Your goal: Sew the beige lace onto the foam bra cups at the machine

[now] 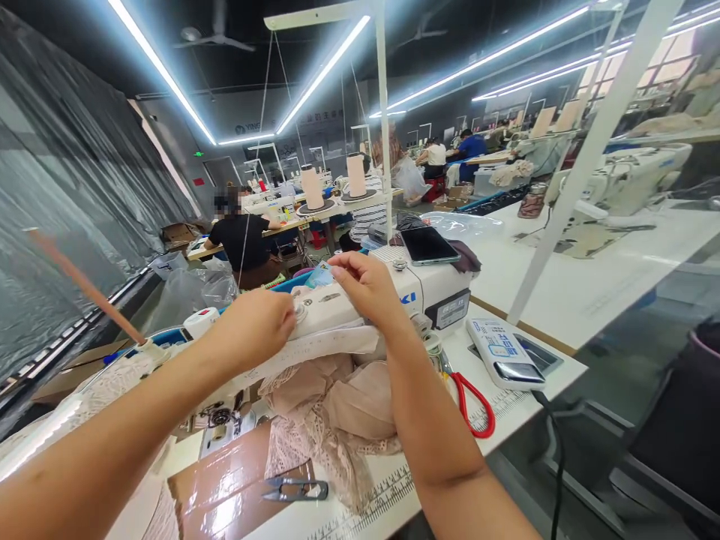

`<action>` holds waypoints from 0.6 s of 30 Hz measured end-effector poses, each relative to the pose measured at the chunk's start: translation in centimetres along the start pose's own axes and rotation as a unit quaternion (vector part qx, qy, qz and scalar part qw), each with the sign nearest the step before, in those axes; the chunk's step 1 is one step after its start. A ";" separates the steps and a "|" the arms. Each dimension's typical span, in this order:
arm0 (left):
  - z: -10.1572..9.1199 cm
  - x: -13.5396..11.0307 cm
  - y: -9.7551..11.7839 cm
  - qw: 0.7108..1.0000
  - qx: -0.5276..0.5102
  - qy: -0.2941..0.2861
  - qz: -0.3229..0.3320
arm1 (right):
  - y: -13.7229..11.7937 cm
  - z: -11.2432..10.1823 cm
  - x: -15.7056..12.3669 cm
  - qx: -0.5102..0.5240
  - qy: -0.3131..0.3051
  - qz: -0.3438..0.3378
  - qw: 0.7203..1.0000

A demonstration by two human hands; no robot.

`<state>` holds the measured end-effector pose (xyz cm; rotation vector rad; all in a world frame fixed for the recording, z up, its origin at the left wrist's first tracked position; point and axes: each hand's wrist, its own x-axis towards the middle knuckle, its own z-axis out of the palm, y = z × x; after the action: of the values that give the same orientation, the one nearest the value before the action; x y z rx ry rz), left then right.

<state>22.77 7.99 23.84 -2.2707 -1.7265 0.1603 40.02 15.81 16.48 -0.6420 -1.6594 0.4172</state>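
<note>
My left hand (256,326) is closed in a fist against the top of the white sewing machine (433,289), next to a round knob; what it pinches is hidden. My right hand (365,285) rests on the machine's top with thumb and forefinger pinched near a small blue card (319,276); a thin thread may run between them, too fine to confirm. Beige lace fabric (331,412) is heaped below the machine's arm, and a strip of white lace (315,349) lies across it.
A phone (428,244) lies on the machine. Red-handled scissors (469,401), a white control box (500,352), thread snips (295,490) and brown card (225,480) sit on the table. Thread cones (311,187) stand behind. Other people sit at further machines (244,240).
</note>
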 end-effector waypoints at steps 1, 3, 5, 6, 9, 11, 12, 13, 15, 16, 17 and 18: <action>0.0 -0.3 -0.3 1.000 0.000 -0.004 -0.014 | 0.0 0.0 0.0 -0.004 -0.003 -0.002 1.000; -0.1 -0.3 -1.0 0.999 -0.003 -0.003 -0.037 | 0.0 0.1 0.1 -0.011 -0.006 -0.006 1.000; -0.1 0.2 -1.5 0.999 -0.002 0.002 -0.053 | 0.0 0.1 0.1 -0.014 -0.008 -0.007 1.000; -0.2 0.7 -1.6 0.998 0.002 0.003 -0.056 | 0.0 0.1 0.1 -0.016 -0.010 -0.006 1.000; -0.4 2.1 -1.5 0.999 0.005 0.010 -0.047 | 0.0 0.1 0.1 -0.021 -0.015 -0.008 1.000; -0.5 2.9 -1.2 0.999 -0.010 0.014 -0.041 | 0.0 0.2 0.1 -0.023 -0.017 -0.010 1.000; -0.5 3.2 -1.0 0.999 -0.022 0.013 -0.037 | 0.0 0.2 0.1 -0.024 -0.017 -0.011 1.000; -0.5 3.4 -0.7 0.999 -0.035 0.010 -0.033 | 0.0 0.2 0.1 -0.025 -0.017 -0.011 0.999; -0.5 3.3 -0.3 0.999 -0.049 0.004 -0.016 | -0.1 0.2 0.1 -0.027 -0.016 -0.014 0.999; -0.4 3.1 -0.1 0.999 -0.048 0.002 -0.003 | -0.1 0.2 0.1 -0.028 -0.016 -0.015 0.999; -0.3 2.7 0.1 0.999 -0.043 0.002 0.009 | -0.1 0.1 0.1 -0.028 -0.016 -0.015 0.999; -0.2 2.3 0.2 0.999 -0.033 0.000 0.017 | -0.2 0.1 0.1 -0.028 -0.016 -0.013 0.999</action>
<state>23.63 10.09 24.18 -2.3476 -1.7178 0.1137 39.86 15.74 16.62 -0.6567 -1.7136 0.3647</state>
